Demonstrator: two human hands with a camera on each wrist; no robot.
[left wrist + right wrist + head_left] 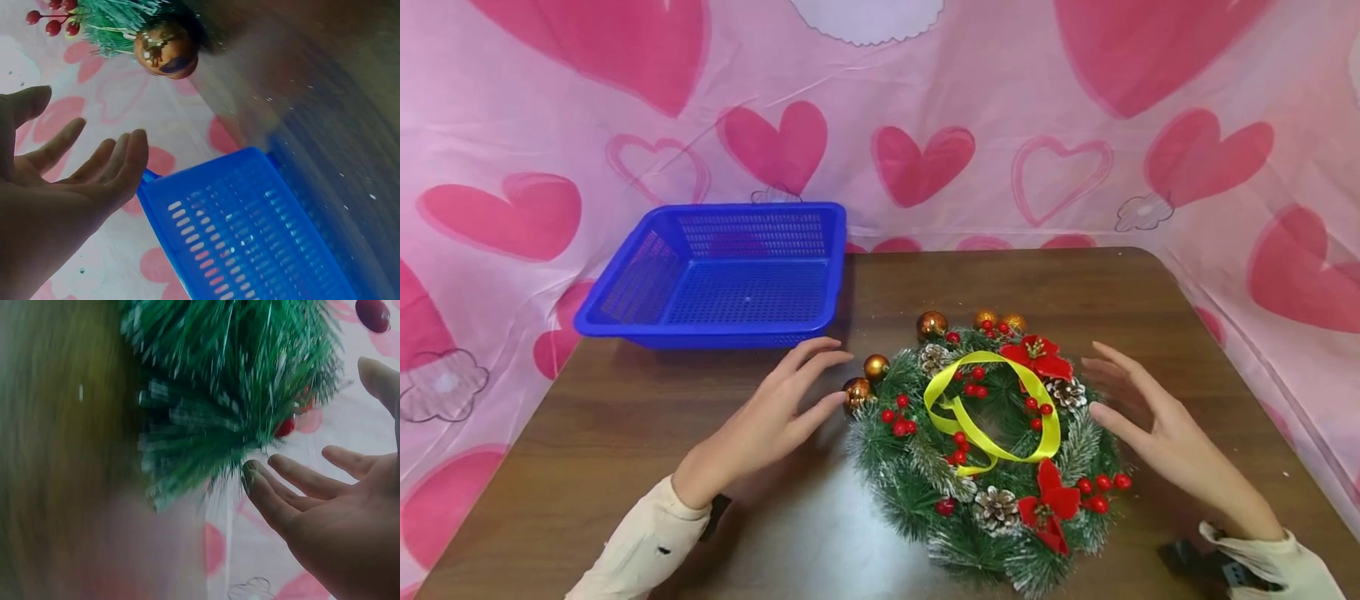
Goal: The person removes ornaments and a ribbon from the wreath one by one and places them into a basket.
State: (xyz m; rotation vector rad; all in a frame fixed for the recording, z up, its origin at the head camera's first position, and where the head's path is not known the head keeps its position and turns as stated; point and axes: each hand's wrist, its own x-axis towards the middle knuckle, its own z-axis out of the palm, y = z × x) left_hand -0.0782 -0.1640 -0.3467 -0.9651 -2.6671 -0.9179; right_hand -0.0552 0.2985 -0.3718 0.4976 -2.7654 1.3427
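Evidently the wreath (910,492) is the thing being worked on: it lies on the brown surface (760,517), framed by both hands. The left hand (771,417) is spread and holds nothing; its fingers reach toward the gold baubles (857,393) at the wreath's far left edge, and the left wrist view shows them apart. The right hand (1165,425) is also spread, with nothing gripped, just beside the right edge; whether a fingertip brushes the needles I cannot tell. A yellow ribbon (1054,429) lies in a loose loop over the wreath's centre, and no knot or bow shows in it. Behind and to the left stands a blue basket (707,335), nothing visible inside.

My reading is that the step in hand is positioning the wreath, though this pose would suit either taking hold or letting go. The next move seems to call for light, matched contact from both sides, clear of the baubles, so the unfastened ribbon does not slide.
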